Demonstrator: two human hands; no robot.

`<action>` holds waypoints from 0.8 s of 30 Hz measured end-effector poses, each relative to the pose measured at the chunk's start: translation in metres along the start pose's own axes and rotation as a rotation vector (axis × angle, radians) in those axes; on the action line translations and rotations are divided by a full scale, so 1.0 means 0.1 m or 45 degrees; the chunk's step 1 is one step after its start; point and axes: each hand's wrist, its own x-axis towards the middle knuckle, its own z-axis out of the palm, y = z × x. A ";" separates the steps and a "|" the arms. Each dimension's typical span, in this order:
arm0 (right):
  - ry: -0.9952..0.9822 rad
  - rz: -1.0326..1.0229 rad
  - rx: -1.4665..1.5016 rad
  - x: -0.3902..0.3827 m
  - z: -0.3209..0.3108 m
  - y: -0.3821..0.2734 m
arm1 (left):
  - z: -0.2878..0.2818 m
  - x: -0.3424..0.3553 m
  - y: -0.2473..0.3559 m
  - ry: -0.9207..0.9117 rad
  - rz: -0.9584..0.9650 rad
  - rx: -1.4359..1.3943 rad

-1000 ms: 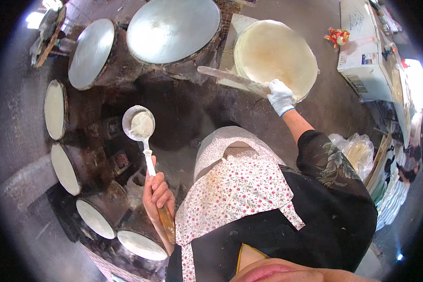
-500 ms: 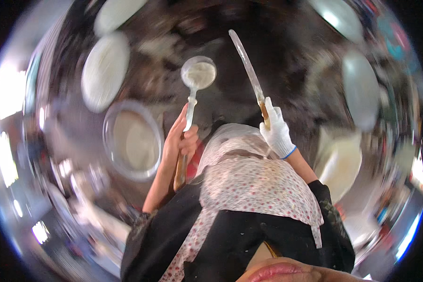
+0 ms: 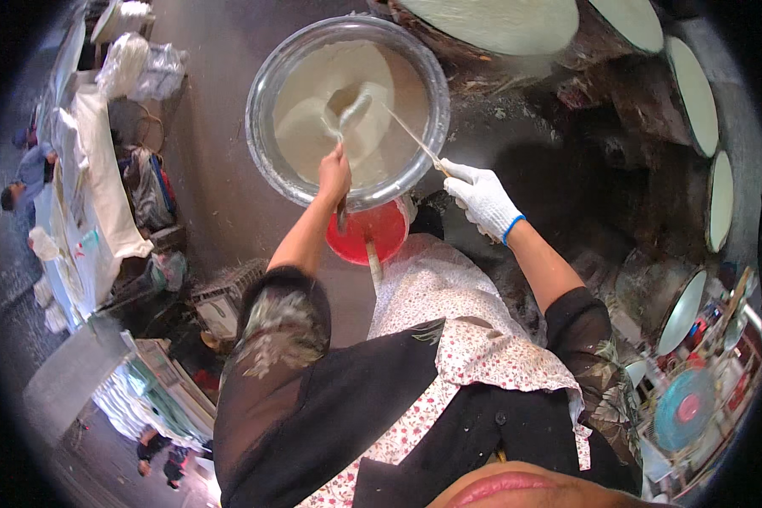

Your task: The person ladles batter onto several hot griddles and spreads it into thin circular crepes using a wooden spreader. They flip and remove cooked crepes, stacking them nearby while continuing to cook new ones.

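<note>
A large round metal basin [image 3: 256, 140] of pale, creamy liquid [image 3: 305, 89] stands ahead of me. My bare left hand [image 3: 335, 176] is closed around the handle of a ladle [image 3: 347, 103], whose tilted bowl is at the liquid in the basin. How deep the bowl sits, I cannot tell. My right hand [image 3: 484, 200], in a white glove with a blue cuff, grips a long thin spatula [image 3: 411, 135]. Its blade reaches over the basin's right rim, tip above the liquid. Just below the near rim stands a red bucket [image 3: 347, 244] with a stick-like handle in it.
Broad round pans with pale surfaces curve along the right: one at the top [image 3: 499, 24], another farther right [image 3: 694, 97], a third below [image 3: 720, 201]. A teal fan [image 3: 684, 411] is at lower right. Cloth-covered furniture [image 3: 106, 169] and distant people line the left.
My view has turned, bringing the basin from the left to straight ahead. The ladle has gone from beside the pans into the basin. The spatula has swung left over the rim.
</note>
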 end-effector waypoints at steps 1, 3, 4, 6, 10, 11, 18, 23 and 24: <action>-0.048 -0.025 -0.041 0.11 0.08 -0.07 | -0.03 -0.08 -0.12 -0.202 -0.220 -0.255; -0.043 -0.025 -0.163 0.37 0.14 -0.15 | -0.02 -0.14 -0.17 -0.030 -0.009 -0.306; -0.044 -0.059 -0.136 0.49 0.18 -0.15 | 0.00 -0.17 -0.16 0.123 0.044 -0.298; -0.098 -0.114 -0.118 0.71 0.29 -0.07 | 0.17 -0.05 -0.02 -0.033 -0.205 -0.509; 0.083 -0.043 -0.329 0.77 0.48 0.27 | 0.64 0.05 0.20 -0.524 -0.896 -2.205; 0.085 0.024 -0.283 0.67 0.49 0.34 | 0.68 0.01 0.25 -0.631 -1.112 -2.605; 0.050 -0.410 -0.022 -0.32 0.45 -0.07 | -0.01 -0.76 1.53 -1.137 -0.626 -3.017; -0.002 -0.842 0.043 -1.18 0.50 -0.79 | -0.78 -1.51 2.57 -1.197 -0.218 -2.992; 0.020 -0.902 0.034 -1.34 0.51 -0.90 | -0.91 -1.66 2.73 -1.241 -0.113 -2.962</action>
